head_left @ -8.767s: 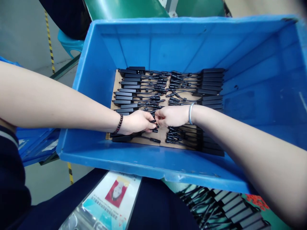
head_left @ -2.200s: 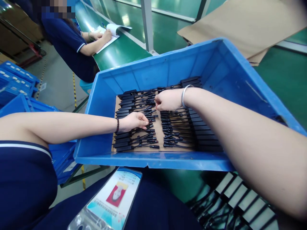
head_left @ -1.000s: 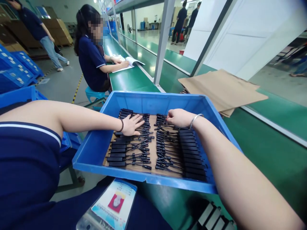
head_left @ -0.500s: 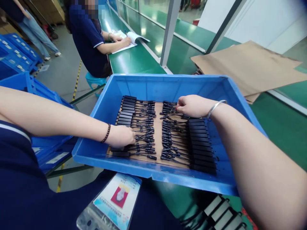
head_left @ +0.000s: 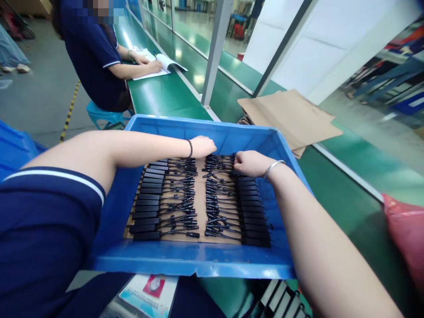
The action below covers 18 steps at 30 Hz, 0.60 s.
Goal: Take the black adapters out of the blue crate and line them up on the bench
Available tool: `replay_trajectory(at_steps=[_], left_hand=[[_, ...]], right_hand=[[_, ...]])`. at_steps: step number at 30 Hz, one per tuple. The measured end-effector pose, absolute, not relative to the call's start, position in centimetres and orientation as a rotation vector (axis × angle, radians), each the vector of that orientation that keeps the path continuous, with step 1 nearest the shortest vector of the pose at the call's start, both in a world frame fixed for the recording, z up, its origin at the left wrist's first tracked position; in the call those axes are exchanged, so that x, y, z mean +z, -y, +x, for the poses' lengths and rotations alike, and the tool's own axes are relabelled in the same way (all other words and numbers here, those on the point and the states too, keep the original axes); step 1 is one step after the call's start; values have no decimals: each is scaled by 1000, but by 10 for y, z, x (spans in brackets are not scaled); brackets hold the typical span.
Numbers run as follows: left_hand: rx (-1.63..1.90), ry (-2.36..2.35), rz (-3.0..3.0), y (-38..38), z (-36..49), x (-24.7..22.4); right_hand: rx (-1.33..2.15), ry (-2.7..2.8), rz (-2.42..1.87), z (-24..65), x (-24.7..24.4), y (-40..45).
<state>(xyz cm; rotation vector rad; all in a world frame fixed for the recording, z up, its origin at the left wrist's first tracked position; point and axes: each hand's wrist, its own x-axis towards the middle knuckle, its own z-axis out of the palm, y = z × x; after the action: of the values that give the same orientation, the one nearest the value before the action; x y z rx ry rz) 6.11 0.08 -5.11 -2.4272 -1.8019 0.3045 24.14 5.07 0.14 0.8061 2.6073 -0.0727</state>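
Observation:
Inside a blue plastic bin (head_left: 198, 265), black box-shaped adapters with short plugged cables lie in two rows on a cardboard sheet (head_left: 200, 198). The left row (head_left: 147, 207) and the right row (head_left: 253, 212) have their cables facing the middle. My left hand (head_left: 202, 146) is over the far end, its fingers curled down near the cable tips; what they hold is hidden. At the far end of the right row, my right hand (head_left: 249, 163) is closed where several black cables (head_left: 220, 162) run under its fingers. The adapter bodies beneath it are partly covered.
Brown cardboard sheets (head_left: 288, 115) lie on the green bench beyond the bin's right corner. A co-worker (head_left: 96, 57) sits ahead on the left, writing in a notebook. Grey posts (head_left: 217, 53) rise from the bench. A red bag (head_left: 406, 234) is at the right.
My left hand has moved from the middle of the left row to the bin's far end, near my right hand. My right hand stays at the right row's far end. The view has shifted rightward.

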Motion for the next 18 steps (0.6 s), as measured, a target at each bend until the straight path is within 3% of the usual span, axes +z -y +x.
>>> replay_trajectory(at_steps=[5, 18], left_hand=[[225, 1968, -2422, -2, 68, -78], [268, 2091, -2556, -6, 66, -75]], right_hand=[[-127, -2588, 802, 242, -5, -55], [-200, -2588, 819, 246, -8, -60]])
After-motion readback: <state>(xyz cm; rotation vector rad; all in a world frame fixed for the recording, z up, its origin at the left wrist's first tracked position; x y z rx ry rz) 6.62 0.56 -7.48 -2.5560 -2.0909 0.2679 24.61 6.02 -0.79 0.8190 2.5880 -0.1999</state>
